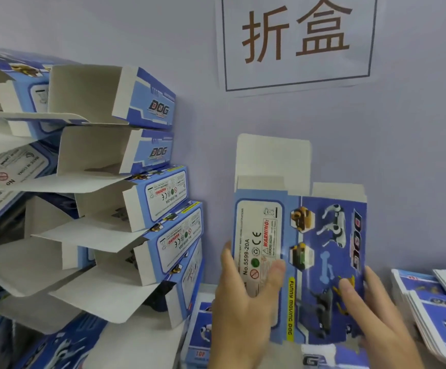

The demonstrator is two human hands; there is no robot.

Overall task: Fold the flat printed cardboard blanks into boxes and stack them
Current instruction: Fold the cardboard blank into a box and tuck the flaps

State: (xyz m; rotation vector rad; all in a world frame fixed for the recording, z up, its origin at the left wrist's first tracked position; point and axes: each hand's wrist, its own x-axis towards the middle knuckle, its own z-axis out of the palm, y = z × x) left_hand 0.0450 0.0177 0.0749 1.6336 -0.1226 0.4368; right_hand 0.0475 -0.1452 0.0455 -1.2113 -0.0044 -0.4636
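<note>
I hold one blue printed cardboard blank (307, 251) upright in front of the wall, its white top flaps pointing up. My left hand (243, 304) grips its left edge, thumb across the white warning panel. My right hand (373, 315) holds the right edge, fingers lying on the dark blue panel with the dog pictures. A leaning stack of folded boxes (126, 198) with open white flaps fills the left. Flat blanks (440, 307) lie piled at the right.
A white paper sign (296, 41) with two large brown characters hangs on the pale wall above. More printed blanks (198, 339) lie flat on the surface under my hands and at the lower left.
</note>
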